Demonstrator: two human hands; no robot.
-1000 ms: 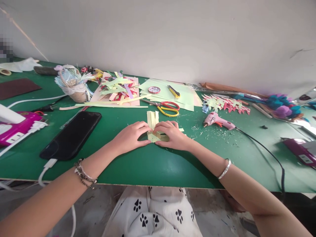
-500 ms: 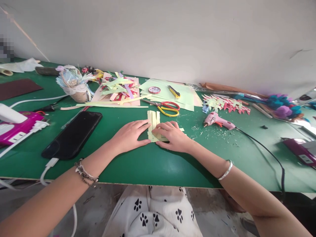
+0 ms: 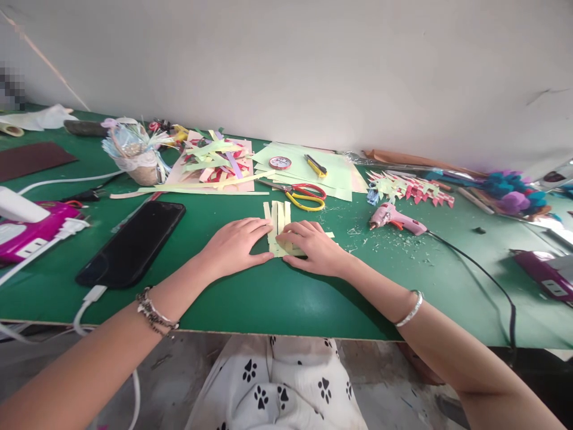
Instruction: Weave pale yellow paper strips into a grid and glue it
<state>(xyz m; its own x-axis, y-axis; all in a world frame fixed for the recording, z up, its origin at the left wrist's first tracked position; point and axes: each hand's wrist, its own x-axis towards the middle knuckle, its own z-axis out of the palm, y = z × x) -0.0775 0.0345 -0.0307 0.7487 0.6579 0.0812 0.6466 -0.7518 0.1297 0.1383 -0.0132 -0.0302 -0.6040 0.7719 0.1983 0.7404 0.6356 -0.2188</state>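
Observation:
Pale yellow-green paper strips (image 3: 281, 214) lie woven into a small mat on the green table in front of me. Several strips stand upright from its lower part, and the leftmost leans outward at its top. My left hand (image 3: 239, 243) holds the mat's left edge, fingertips on the leaning strip and thumb at the lower corner. Over the right part rests my right hand (image 3: 316, 248), its curved fingers and thumb holding the strips down. It covers much of the weave; short strip ends show beyond its knuckles.
Red-and-yellow scissors (image 3: 307, 197) lie just behind the mat. Green paper sheets (image 3: 333, 185) carry a tape roll (image 3: 280, 163) and a yellow cutter (image 3: 316, 166). To the right is a pink glue gun (image 3: 396, 220) with its cord; a black phone (image 3: 132, 245) lies left.
The leftmost strip has swung slightly left at its top, opening a gap beside its neighbour. My left fingertips have shifted a little; my right hand stays nearly still.

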